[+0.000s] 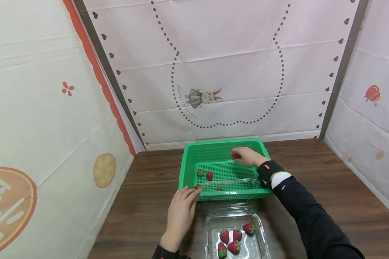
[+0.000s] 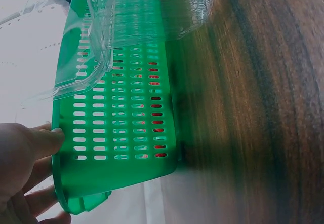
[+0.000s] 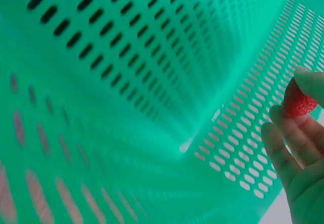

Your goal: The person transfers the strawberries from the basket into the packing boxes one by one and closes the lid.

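Observation:
My right hand (image 1: 249, 157) is inside the green plastic basket (image 1: 235, 196), near its far right side, and pinches a strawberry (image 3: 297, 100) between thumb and fingers. At the basket's near left corner, my left hand (image 1: 180, 213) grips the rim; the left wrist view has the thumb outside and the fingers behind. Several strawberries (image 1: 209, 176) lie on the basket floor toward the left and front. In front of the basket stands a clear plastic clamshell box (image 1: 208, 235), its lid tilted up against the basket rim. Several strawberries (image 1: 224, 236) sit in the box.
A dark wood-grain table (image 1: 139, 212) bears the basket and the box. White printed cloth (image 1: 233, 86) walls in the back and both sides, and the basket stands close to the back one.

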`<control>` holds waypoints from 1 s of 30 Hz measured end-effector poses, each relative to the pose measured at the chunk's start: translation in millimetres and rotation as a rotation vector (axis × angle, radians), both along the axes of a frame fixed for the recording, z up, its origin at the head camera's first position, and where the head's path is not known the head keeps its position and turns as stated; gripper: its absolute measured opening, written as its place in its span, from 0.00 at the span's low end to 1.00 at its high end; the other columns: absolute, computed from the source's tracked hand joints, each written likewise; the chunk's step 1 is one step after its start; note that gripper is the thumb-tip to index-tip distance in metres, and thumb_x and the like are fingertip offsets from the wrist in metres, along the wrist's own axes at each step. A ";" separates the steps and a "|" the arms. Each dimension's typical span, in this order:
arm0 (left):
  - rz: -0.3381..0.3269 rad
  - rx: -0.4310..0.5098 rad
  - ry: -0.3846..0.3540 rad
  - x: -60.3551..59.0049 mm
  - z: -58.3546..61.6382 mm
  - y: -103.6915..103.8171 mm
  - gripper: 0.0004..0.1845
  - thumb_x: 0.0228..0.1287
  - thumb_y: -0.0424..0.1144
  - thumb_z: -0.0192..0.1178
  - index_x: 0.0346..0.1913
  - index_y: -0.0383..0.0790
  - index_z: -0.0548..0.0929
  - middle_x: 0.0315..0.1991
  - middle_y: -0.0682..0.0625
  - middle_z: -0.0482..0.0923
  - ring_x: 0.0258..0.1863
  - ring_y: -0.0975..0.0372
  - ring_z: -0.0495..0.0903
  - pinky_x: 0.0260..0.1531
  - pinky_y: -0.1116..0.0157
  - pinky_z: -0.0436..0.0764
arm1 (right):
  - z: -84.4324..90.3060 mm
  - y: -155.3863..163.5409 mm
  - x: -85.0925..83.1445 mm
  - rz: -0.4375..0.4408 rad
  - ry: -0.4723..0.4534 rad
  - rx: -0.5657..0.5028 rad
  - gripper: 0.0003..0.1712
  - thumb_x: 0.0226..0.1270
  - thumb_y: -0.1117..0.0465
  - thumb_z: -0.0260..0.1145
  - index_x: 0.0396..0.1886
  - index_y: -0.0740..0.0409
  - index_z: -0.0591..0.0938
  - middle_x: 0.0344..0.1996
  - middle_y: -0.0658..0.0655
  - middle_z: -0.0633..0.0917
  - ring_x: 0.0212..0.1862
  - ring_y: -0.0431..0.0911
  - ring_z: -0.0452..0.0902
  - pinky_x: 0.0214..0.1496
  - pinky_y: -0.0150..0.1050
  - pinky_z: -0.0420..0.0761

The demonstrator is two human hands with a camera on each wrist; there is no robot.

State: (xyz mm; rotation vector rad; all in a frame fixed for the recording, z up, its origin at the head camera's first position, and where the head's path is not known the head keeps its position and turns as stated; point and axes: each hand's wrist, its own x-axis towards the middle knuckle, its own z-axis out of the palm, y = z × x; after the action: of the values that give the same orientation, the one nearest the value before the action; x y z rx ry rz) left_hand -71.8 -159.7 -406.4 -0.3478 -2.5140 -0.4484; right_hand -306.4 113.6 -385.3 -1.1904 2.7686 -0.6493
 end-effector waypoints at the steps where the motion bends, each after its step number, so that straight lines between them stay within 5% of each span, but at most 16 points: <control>1: -0.001 -0.004 -0.013 0.6 -0.5 0.1 0.18 0.63 0.34 0.70 0.56 0.46 0.87 0.51 0.49 0.85 0.61 0.48 0.78 0.64 0.44 0.72 | 4.0 2.2 0.6 -0.007 0.000 0.000 0.15 0.72 0.65 0.66 0.56 0.61 0.81 0.48 0.60 0.83 0.51 0.54 0.80 0.51 0.50 0.81; 12: -0.012 0.001 -0.032 10.3 2.5 1.4 0.18 0.66 0.36 0.68 0.59 0.44 0.85 0.60 0.45 0.81 0.67 0.46 0.73 0.69 0.46 0.66 | 47.6 9.1 6.5 -0.079 0.067 -0.051 0.14 0.73 0.62 0.66 0.55 0.59 0.80 0.46 0.59 0.84 0.47 0.52 0.81 0.47 0.48 0.81; 20: -0.022 0.054 0.014 37.0 6.8 1.2 0.13 0.67 0.38 0.68 0.53 0.42 0.88 0.55 0.45 0.84 0.61 0.44 0.78 0.67 0.40 0.66 | 80.9 4.3 14.9 -0.035 0.133 -0.111 0.15 0.72 0.62 0.68 0.55 0.59 0.80 0.45 0.59 0.84 0.46 0.51 0.81 0.46 0.47 0.81; 30: -0.047 0.120 -0.067 70.7 -3.3 14.9 0.13 0.65 0.37 0.69 0.51 0.41 0.88 0.50 0.48 0.86 0.52 0.50 0.84 0.57 0.40 0.76 | 110.2 12.5 35.3 0.017 0.201 -0.149 0.15 0.71 0.63 0.69 0.55 0.56 0.81 0.46 0.57 0.83 0.46 0.50 0.80 0.46 0.46 0.80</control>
State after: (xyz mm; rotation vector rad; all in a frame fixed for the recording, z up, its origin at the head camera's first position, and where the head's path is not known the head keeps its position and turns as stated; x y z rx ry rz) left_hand -1.1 -144.8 -409.7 -0.3508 -2.5339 -0.6359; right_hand -271.1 126.1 -275.0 -1.3782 2.9125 -0.7882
